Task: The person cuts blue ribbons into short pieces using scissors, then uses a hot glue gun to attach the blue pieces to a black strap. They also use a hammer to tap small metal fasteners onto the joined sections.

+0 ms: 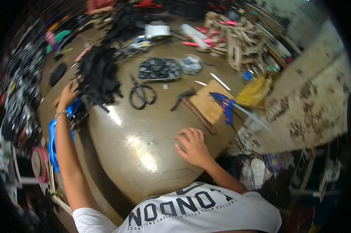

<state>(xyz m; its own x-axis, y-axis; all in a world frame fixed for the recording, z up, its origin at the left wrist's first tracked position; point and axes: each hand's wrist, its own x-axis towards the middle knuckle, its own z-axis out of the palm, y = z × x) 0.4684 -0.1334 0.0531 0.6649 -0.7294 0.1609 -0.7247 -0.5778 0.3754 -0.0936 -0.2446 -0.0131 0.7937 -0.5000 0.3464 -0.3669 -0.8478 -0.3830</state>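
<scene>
My left hand reaches out to the table's left edge, beside a heap of black fabric pieces. Its fingers are blurred against the heap, so their grip is unclear. Bright blue straps hang over the edge just below that hand. My right hand rests on the bare tabletop near my body, fingers loosely curved and apart, holding nothing. Black-handled scissors lie between the heap and the middle. Farther right, a blue glue gun lies on a tan board, next to a small black strap piece.
A clear tray of small dark pieces stands beside a bag of pale pieces. Beige straps pile at the back right, near a yellow bag. Black plastic-wrapped bundles line the left. A stained wall borders the right.
</scene>
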